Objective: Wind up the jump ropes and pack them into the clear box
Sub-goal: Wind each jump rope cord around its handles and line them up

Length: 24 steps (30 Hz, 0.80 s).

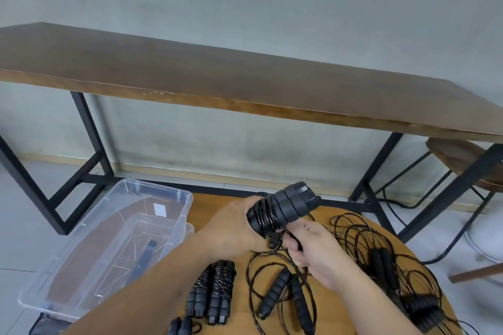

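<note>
My left hand (234, 228) grips a black jump rope bundle (283, 208), its two foam handles side by side with cord wound around them, held above the round wooden table (215, 215). My right hand (313, 250) pinches the cord's loose end just below the bundle. Two wound ropes (215, 294) lie on the table near my left forearm. Loose ropes with black handles (283, 294) and another tangle (381, 261) spread across the table to the right. The clear box (114, 242) stands open at the left, partly over the table's edge.
A long brown table (245, 84) on black legs runs along the grey wall behind. A wooden stool (462, 160) stands under its right end. More black handles (422, 307) lie at the table's right edge. Grey tiled floor lies to the left.
</note>
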Motion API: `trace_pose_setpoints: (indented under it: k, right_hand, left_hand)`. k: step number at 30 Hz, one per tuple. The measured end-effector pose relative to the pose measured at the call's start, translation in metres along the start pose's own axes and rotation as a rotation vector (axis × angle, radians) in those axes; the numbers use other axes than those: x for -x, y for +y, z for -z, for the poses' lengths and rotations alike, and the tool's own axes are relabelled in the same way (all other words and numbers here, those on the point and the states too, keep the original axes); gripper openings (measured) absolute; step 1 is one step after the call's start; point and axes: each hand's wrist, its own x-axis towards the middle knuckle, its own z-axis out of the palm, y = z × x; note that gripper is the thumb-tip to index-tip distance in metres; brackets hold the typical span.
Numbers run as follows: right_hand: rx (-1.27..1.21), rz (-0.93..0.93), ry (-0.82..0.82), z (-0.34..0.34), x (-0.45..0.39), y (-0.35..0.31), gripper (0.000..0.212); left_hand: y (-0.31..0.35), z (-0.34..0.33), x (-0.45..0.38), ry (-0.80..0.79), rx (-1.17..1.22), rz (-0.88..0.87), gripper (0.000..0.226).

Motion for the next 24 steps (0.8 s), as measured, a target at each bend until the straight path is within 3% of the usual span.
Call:
trace_pose_setpoints:
  k: [6,14,24]
  right_hand:
    - [0.154,0.005,0.073,-0.011,0.004,0.001,0.035]
    - [0.323,-0.062,0.091,-0.013,0.01,-0.011,0.038]
    - [1.185,0.213,0.141,-0.032,0.009,-0.04,0.031]
  left_hand:
    - [-0.005,-0.004,-0.005,0.069,-0.046,0.073,0.047]
    - [-0.005,-0.007,-0.011,0.247,-0.319,0.148,0.042]
    - [-0.003,0.004,-0.013,0.401,-0.683,0.156,0.053]
